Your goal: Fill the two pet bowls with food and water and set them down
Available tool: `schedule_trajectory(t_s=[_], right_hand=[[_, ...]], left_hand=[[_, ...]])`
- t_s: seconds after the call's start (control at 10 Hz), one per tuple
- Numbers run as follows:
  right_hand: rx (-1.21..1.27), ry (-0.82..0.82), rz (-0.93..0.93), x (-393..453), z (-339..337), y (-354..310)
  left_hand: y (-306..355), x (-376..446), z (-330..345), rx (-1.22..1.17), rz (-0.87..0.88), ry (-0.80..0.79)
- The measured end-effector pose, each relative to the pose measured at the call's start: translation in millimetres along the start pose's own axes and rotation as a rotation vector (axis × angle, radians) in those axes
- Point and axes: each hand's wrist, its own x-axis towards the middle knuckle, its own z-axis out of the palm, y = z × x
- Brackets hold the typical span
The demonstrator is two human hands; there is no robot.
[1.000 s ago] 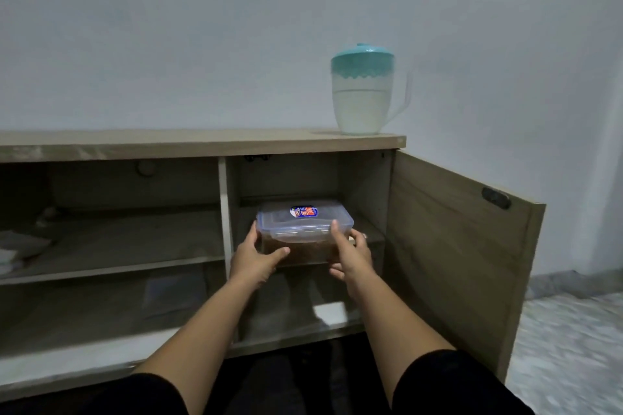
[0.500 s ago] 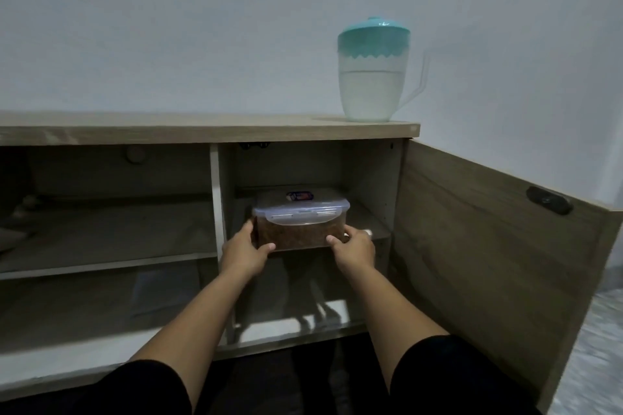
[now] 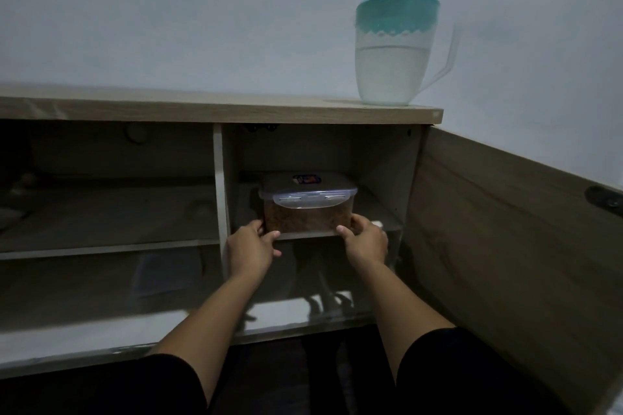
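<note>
- Food container (image 3: pixel 307 204): clear plastic box with a clip-on lid and a small red-blue label on top, brown pet food showing through the walls. It is sitting on the middle shelf (image 3: pixel 377 219) of the right-hand compartment of the cabinet (image 3: pixel 215 111), close to the shelf's front edge.
- Left hand (image 3: pixel 251 248) is reaching in at the container's lower left corner, fingers curling round that corner and thumb lying under the front bottom edge. It is gripping the box.
- Right hand (image 3: pixel 365 241) is doing the same at the lower right corner: thumb pressing on the front face, the other fingers wrapping the right side. Also gripping the box.
- Cannot tell whether the container's base is resting on the shelf or lifted just off it; too dark there.
- Both forearms are stretching forward from black sleeves at the bottom of the view.
- Water pitcher (image 3: pixel 394 47): translucent body, teal lid, handle pointing right, liquid level sitting roughly two thirds up. It is standing upright on the cabinet top near the right end, well above and apart from the hands.
- Cabinet door (image 3: pixel 505 229) is hanging wide open on the right, a dark handle showing near its far edge.
- Left compartment is showing a shelf too, its contents too dim to make out.
- Pale wall (image 3: pixel 202 10) is filling the background.
</note>
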Motion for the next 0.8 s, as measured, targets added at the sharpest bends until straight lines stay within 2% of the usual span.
schedule_trajectory(t_s=[0.4,0.5,0.6,0.7,0.8], right_hand=[[0.031,-0.004,0.001,3.2,1.4,1.2],[0.023,0.094,0.042,-11.1,1.6,-3.0],[-0.060,0.088,0.034,-30.5,-3.2,-7.9],[-0.118,0.028,0.087,-51.8,-14.7,-31.2],[-0.152,0.006,0.151,-60.1,-28.6,-54.5]], left_hand=[[-3.3,-7.3,4.7,0.014,0.012,0.077],[-1.0,-18.7,3.8,0.047,-0.006,0.095],[-1.4,-28.3,-0.9,0.135,-0.016,0.086],[13.1,-44.0,-26.5,0.186,-0.061,-0.034],[42.8,-53.4,-50.2,0.256,-0.033,-0.093]])
